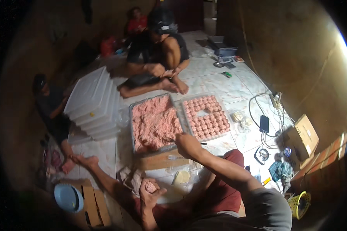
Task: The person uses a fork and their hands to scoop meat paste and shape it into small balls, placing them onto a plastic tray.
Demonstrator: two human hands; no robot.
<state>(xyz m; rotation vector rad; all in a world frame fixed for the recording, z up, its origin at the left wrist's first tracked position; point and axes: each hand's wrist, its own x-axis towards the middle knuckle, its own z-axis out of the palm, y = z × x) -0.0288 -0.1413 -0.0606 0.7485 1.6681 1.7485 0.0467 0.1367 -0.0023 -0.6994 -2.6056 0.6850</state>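
Note:
My left hand is near my lap, its fingers curled round a small dumpling with pink filling showing on top. My right hand is closed at the near right edge of a large tray of pink minced filling. It grips a thin tool whose dark handle end sticks out to the right; the tool's front part is hard to make out against the filling. A stack of pale round wrappers lies on plastic between my hands. Right of the filling, a clear tray holds rows of pink dumplings, with a gap in the middle.
Stacked clear plastic containers stand at the left. A person sits cross-legged beyond the trays; another person sits far left. A blue basin and cardboard lie lower left. Cables and a phone spread at the right.

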